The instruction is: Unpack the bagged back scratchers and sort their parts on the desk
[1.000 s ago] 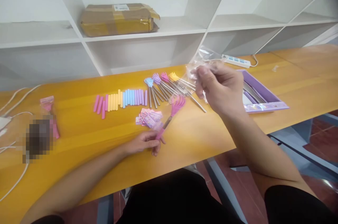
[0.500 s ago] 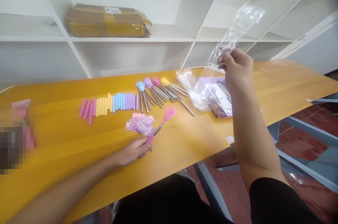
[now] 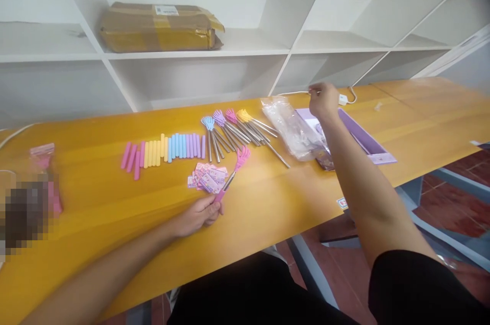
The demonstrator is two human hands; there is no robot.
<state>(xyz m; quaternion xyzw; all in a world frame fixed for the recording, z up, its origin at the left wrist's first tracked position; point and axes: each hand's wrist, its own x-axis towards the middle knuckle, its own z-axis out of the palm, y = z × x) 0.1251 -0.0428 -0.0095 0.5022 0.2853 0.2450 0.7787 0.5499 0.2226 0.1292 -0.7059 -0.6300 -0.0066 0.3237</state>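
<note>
Pink back scratcher [image 3: 229,181] is in the left hand [image 3: 206,210], low over the near part of the wooden table [image 3: 260,223]. Thumb and fingers are closed round its pink handle, with a short metal shaft running up and rightward to the claw-shaped head. Right hand [image 3: 323,101] is well apart from it, raised above the back of a purple box [image 3: 363,133], its fingers bent; whether they pinch anything cannot be told from this view.

Just beyond the scratcher's handle lies a loose pile of small printed cards [image 3: 209,178], pink and lilac. Farther back, scratcher heads on bare metal rods are fanned out by colour: blue heads [image 3: 207,122], purple heads [image 3: 219,117], pink heads [image 3: 231,115] and yellow heads [image 3: 244,115]. To their left stands a row of slim tubes lying side by side, pink, yellow, blue, then purple [image 3: 193,146].

Clear plastic bags [image 3: 289,131] lie between the rods and the purple box, overlapping the box's left part; the right forearm hides some of its contents. A small sticker [image 3: 342,203] is near the table's front edge. At far left is a clear pouch [image 3: 43,150] with something pink inside, partly pixelated. Behind, a taped cardboard parcel [image 3: 156,29] rests on the white shelving [image 3: 195,77].
</note>
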